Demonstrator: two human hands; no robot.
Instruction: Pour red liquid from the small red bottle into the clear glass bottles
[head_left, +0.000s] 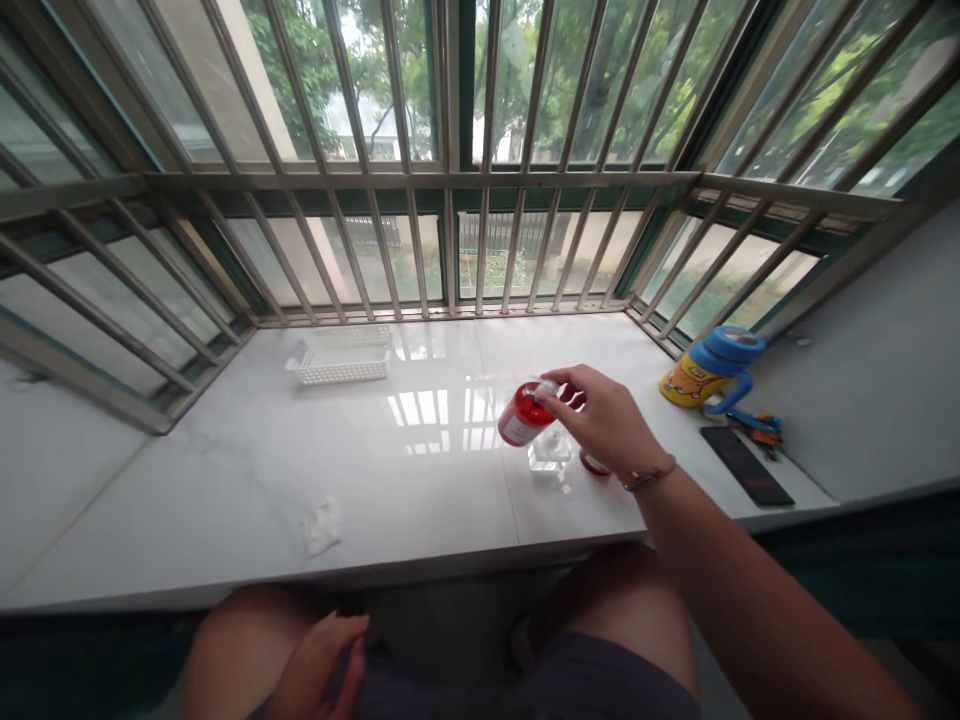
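Observation:
My right hand [596, 415] pinches a small red bottle [523, 416] by its clear top. The bottle is tilted over the white counter and has a pale label on its front. Just below it stands a clear, square-based container [550, 452]. A second red container [595, 464] sits beneath my right hand, mostly hidden by it. My left hand [321, 665] rests over my lap below the counter's edge, holding nothing, its fingers loosely extended.
A white perforated basket [341, 372] lies at the back left of the counter [225, 480]. Nearer the front is a crumpled white tissue [322, 527]. At right are a blue-and-yellow mug [705, 370], a black phone [745, 466] and keys [765, 430]. Metal window bars [420, 180] border the back.

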